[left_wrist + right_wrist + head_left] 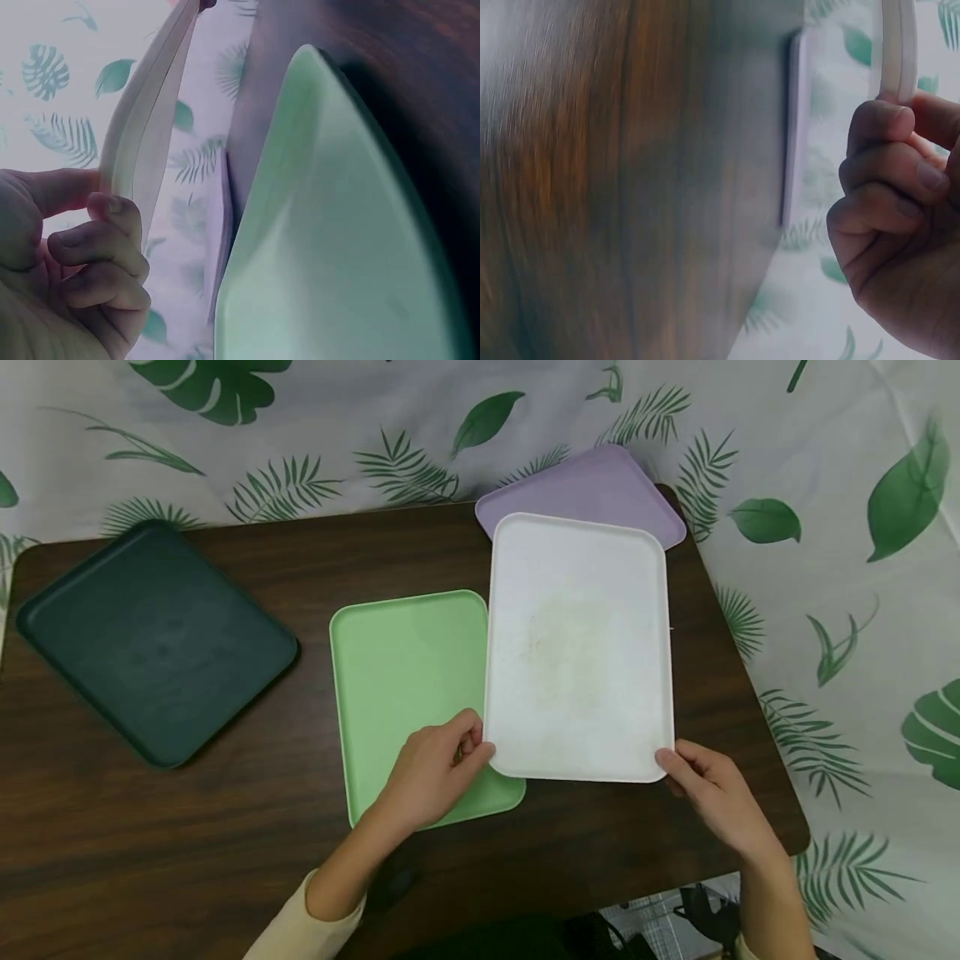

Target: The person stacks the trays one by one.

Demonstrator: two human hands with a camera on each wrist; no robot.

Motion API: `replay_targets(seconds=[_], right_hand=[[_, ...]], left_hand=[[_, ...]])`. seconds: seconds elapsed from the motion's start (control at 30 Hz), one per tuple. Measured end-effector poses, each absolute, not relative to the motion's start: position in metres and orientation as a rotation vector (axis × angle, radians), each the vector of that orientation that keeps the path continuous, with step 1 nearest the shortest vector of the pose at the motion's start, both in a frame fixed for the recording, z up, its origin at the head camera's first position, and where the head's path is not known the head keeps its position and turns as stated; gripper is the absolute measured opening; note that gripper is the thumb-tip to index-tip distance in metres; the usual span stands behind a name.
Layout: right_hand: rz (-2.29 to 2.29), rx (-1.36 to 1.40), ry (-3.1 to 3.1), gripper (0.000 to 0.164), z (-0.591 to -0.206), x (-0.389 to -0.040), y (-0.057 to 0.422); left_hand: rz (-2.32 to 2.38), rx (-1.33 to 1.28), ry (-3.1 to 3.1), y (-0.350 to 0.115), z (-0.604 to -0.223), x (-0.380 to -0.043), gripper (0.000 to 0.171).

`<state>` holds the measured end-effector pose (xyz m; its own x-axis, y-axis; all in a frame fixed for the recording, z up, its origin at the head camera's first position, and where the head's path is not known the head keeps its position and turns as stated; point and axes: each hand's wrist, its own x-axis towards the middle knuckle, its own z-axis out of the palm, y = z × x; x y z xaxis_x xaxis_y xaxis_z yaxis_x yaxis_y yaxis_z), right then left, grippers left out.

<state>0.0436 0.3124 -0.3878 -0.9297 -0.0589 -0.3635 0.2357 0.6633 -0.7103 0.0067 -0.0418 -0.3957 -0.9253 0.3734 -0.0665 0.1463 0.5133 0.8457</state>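
The curled fingers [97,247] of the left hand [438,764] were clamped with its thumb on the near left corner of a white, rounded rectangular plastic-looking tray [581,693]. The right hand [716,793] pinched the near right corner the same way, thumb uppermost. The left wrist view showed the white tray raised, with a gap between it and a light green rectangular plastic-looking tray [408,677] below. Since both grips sat at the near end, the far end had no support; holding it well probably called for equal pressure and matched wrist heights (a slack pinch on one side would likely let it twist). From above, its left edge overlapped the light green tray and its far edge a pale purple rectangular tray [577,485], so keeping the rim clear of both seemed wise. Well to the left, a dark green rectangular tray [157,635] lay on the dark brown, wood-grained surface [225,843]. Beyond the edge spread a white leaf-printed cloth [810,443].
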Motion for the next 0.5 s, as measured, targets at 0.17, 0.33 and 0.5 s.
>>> replay_targets(seconds=[0.17, 0.33, 0.5], right_hand=[[-1.155, 0.083, 2.492, 0.030, -0.388, 0.042, 0.296], [-1.173, 0.001, 2.473, 0.029, -0.391, 0.039, 0.281], [-1.199, -0.058, 2.449, 0.021, -0.396, 0.039, 0.268]], left_hand=[[1.406, 0.353, 2.464, -0.063, -0.392, 0.021, 0.017], [1.446, 0.276, 2.411, -0.084, -0.394, 0.034, 0.019], [1.464, 0.196, 2.361, -0.101, -0.394, 0.046, 0.022]])
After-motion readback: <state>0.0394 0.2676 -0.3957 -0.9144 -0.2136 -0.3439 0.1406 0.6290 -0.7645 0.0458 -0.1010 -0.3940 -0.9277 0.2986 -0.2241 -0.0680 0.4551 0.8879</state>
